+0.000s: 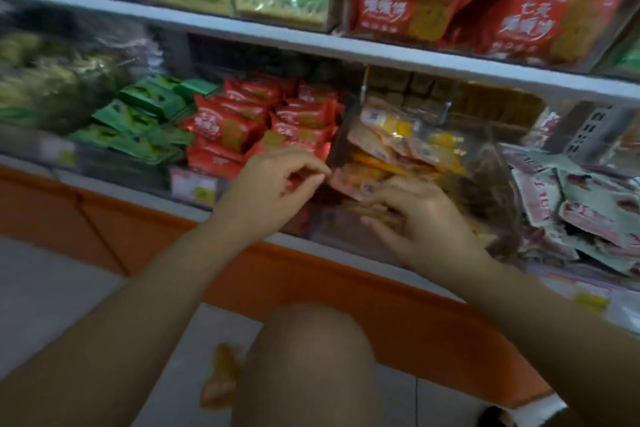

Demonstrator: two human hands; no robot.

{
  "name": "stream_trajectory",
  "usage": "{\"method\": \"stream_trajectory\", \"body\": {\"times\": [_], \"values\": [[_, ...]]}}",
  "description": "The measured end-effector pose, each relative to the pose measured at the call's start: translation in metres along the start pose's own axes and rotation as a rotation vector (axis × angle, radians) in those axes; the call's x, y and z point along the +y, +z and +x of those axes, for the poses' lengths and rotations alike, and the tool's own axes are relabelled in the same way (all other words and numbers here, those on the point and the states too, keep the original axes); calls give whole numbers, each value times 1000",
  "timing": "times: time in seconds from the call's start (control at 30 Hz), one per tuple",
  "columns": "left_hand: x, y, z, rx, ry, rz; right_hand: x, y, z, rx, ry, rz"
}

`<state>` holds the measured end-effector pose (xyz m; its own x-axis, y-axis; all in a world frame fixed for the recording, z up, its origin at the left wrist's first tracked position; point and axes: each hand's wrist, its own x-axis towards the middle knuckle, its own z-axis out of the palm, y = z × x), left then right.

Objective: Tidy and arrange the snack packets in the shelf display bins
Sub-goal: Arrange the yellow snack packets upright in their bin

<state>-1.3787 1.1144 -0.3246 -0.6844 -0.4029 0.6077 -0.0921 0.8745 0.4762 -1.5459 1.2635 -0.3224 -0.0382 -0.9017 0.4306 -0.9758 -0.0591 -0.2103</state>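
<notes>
While half-spread, right grip (426,218) on packets (349,180).

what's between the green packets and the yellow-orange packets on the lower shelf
The red packets fill that stretch, as the head view shows.

Blur hides whether the fingers (377,199) of the right hand (429,222) hold any orange packets (377,166).
</notes>
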Motion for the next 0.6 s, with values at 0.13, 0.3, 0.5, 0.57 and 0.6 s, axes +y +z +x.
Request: {"method": "stream_trajectory", "body": {"times": [0.13, 0.3, 0.5, 0.57, 0.6], "values": [[-44, -31, -78, 92, -228, 36, -44, 36, 37, -69, -104, 121], [-99, -25, -172, 130, -516, 62, -94, 73, 80, -379, -249, 164], [-176, 36, -296, -9, -1109, 13, -128, 170, 99, -778, -321, 129], [-194, 62, -326, -62, -1267, -21, -127, 198, 98, -896, -318, 113], [-200, 75, -337, -91, -1329, -41, -124, 210, 98, -966, -305, 104]]}}
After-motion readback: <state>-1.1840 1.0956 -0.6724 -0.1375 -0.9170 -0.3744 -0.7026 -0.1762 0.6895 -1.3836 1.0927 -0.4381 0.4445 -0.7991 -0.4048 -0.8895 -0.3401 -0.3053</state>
